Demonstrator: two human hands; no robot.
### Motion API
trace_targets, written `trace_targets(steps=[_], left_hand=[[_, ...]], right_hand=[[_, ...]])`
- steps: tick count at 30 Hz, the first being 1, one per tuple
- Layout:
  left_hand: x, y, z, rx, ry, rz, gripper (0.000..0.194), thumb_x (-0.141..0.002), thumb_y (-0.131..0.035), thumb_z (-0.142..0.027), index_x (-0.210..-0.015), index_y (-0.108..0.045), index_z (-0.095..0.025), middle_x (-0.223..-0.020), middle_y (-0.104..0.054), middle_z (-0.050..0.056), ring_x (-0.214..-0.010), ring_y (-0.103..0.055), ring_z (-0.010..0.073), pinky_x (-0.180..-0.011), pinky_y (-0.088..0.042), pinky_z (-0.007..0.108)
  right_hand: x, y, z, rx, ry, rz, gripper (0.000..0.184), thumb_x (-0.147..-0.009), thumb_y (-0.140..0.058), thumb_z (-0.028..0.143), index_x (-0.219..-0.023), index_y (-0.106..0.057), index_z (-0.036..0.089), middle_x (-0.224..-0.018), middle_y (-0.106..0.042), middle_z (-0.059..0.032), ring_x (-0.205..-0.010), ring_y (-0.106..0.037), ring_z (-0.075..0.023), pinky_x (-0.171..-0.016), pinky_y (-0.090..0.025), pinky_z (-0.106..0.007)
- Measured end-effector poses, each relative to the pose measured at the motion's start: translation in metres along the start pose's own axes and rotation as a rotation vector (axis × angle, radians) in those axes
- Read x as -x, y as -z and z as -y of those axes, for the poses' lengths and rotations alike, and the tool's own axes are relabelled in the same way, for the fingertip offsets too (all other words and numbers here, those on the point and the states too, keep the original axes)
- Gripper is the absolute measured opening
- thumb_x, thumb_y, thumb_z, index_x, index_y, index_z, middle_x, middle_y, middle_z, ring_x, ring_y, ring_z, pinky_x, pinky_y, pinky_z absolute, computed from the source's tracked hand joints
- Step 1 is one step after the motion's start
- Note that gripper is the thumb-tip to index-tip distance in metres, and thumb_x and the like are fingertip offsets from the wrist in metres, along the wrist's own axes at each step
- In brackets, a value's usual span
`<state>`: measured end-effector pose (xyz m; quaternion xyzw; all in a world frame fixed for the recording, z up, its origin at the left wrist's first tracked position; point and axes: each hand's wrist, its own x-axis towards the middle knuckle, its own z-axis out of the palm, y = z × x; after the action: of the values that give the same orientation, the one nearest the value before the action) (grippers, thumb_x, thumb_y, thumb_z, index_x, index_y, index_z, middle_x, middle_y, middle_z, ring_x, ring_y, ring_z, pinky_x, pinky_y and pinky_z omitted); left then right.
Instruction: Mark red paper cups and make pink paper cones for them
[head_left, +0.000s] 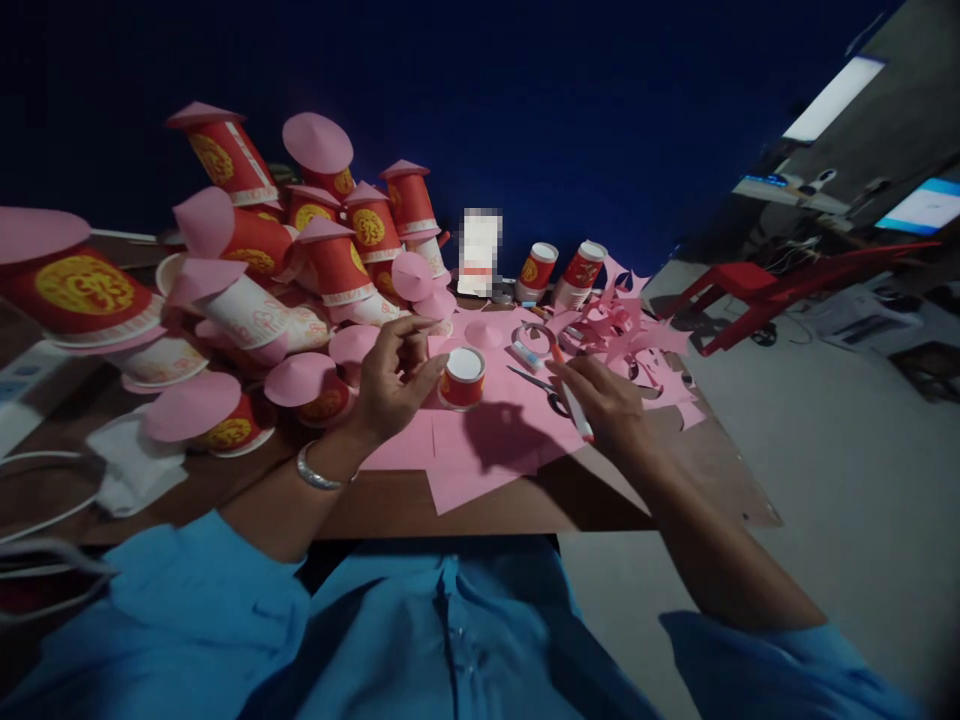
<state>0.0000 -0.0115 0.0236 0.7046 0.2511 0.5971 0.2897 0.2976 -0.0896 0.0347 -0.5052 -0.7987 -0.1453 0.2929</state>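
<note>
White with red ends, a pen-like stick (576, 410) sits grasped in our right hand (606, 402). Our left hand (399, 375) curves loosely, fingers parted from thumb, beside a red cup (462, 388); contact we cannot tell. Cup stands on pink paper (469, 487), scissors (532, 380) just right. Cone-topped cups (371, 228) crowd our left.

right hand (606, 398) grips white pen (577, 412); left hand (397, 372) just beside upright red cup (462, 388); scissors (536, 384) on pink paper (459, 484).

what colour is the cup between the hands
The cup is red with yellow, white-topped; head view.
</note>
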Motion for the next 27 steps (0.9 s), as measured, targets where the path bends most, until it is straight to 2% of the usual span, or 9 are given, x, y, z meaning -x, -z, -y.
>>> trace_targets(steps=[3,7,10,14,16,19,22,25,27], left_hand=[[0.002,-0.002,0.005,-0.071,-0.037,0.03,0.034,-0.092,-0.071,-0.019,-0.125,-0.062,-0.023,-0.078,-0.047,-0.005,-0.062,-0.043,0.0086,-0.055,-0.038,0.021],[0.005,-0.006,0.008,-0.154,-0.086,0.067,0.029,-0.09,-0.07,-0.016,-0.118,-0.064,-0.022,-0.08,-0.048,-0.005,-0.062,-0.044,0.0085,-0.056,-0.04,0.022],[0.006,-0.006,0.008,-0.194,-0.075,0.05,0.028,-0.09,-0.07,-0.015,-0.117,-0.063,-0.021,-0.083,-0.05,-0.004,-0.063,-0.045,0.0084,-0.057,-0.042,0.022],[0.005,-0.006,0.007,-0.201,-0.082,0.044,0.029,-0.09,-0.069,-0.016,-0.118,-0.062,-0.021,-0.085,-0.051,-0.003,-0.063,-0.046,0.0086,-0.057,-0.042,0.023],[0.005,-0.007,0.007,-0.21,-0.096,0.053,0.028,-0.09,-0.069,-0.015,-0.117,-0.063,-0.022,-0.082,-0.051,-0.004,-0.064,-0.047,0.0093,-0.057,-0.042,0.023],[0.005,-0.007,0.005,-0.217,-0.115,0.059,0.028,-0.09,-0.07,-0.014,-0.116,-0.063,-0.022,-0.079,-0.05,-0.005,-0.063,-0.047,0.0093,-0.057,-0.042,0.023],[0.005,-0.005,0.003,-0.214,-0.135,0.042,0.026,-0.091,-0.07,-0.015,-0.116,-0.064,-0.021,-0.079,-0.051,-0.005,-0.062,-0.046,0.0088,-0.057,-0.042,0.023],[0.005,-0.004,-0.001,-0.248,-0.146,0.044,0.024,-0.092,-0.07,-0.016,-0.114,-0.065,-0.021,-0.081,-0.053,-0.004,-0.063,-0.047,0.0094,-0.058,-0.044,0.024],[0.005,-0.004,-0.005,-0.257,-0.158,0.055,0.023,-0.091,-0.07,-0.016,-0.113,-0.066,-0.021,-0.082,-0.056,-0.003,-0.064,-0.049,0.0098,-0.059,-0.045,0.024]], right_hand=[[0.0,-0.006,-0.045,0.319,0.014,0.327,0.035,-0.103,-0.048,0.012,-0.126,-0.074,0.017,-0.116,-0.075,-0.0169,-0.094,-0.07,-0.0233,-0.073,-0.051,-0.031],[-0.011,-0.016,-0.064,0.401,0.047,0.629,0.036,-0.101,-0.052,0.012,-0.129,-0.073,0.017,-0.133,-0.07,-0.0195,-0.108,-0.068,-0.0277,-0.085,-0.051,-0.035],[-0.02,-0.022,-0.056,0.413,-0.051,0.543,0.038,-0.104,-0.046,0.014,-0.134,-0.07,0.017,-0.133,-0.069,-0.0187,-0.115,-0.065,-0.0292,-0.084,-0.05,-0.035],[-0.033,-0.032,-0.031,0.41,-0.177,0.427,0.042,-0.11,-0.034,0.024,-0.13,-0.069,0.014,-0.119,-0.071,-0.0184,-0.106,-0.066,-0.0269,-0.077,-0.048,-0.033],[-0.043,-0.041,-0.019,0.373,-0.185,0.477,0.04,-0.11,-0.038,0.031,-0.128,-0.069,0.014,-0.129,-0.069,-0.0191,-0.11,-0.066,-0.0285,-0.08,-0.049,-0.033],[-0.056,-0.053,-0.006,0.374,-0.206,0.587,0.037,-0.107,-0.04,0.025,-0.124,-0.071,0.013,-0.139,-0.064,-0.0217,-0.111,-0.067,-0.0301,-0.079,-0.051,-0.034],[-0.064,-0.057,-0.006,0.352,-0.269,0.613,0.037,-0.105,-0.043,0.025,-0.128,-0.068,0.01,-0.136,-0.067,-0.0239,-0.108,-0.069,-0.0311,-0.08,-0.052,-0.036],[-0.068,-0.054,-0.016,0.234,-0.42,0.493,0.032,-0.097,-0.057,0.027,-0.123,-0.07,0.014,-0.122,-0.075,-0.0189,-0.103,-0.072,-0.0299,-0.083,-0.053,-0.036],[-0.068,-0.05,-0.023,0.01,-0.534,0.356,0.026,-0.09,-0.065,0.03,-0.111,-0.072,0.015,-0.105,-0.078,-0.0139,-0.093,-0.072,-0.0267,-0.08,-0.054,-0.035]])
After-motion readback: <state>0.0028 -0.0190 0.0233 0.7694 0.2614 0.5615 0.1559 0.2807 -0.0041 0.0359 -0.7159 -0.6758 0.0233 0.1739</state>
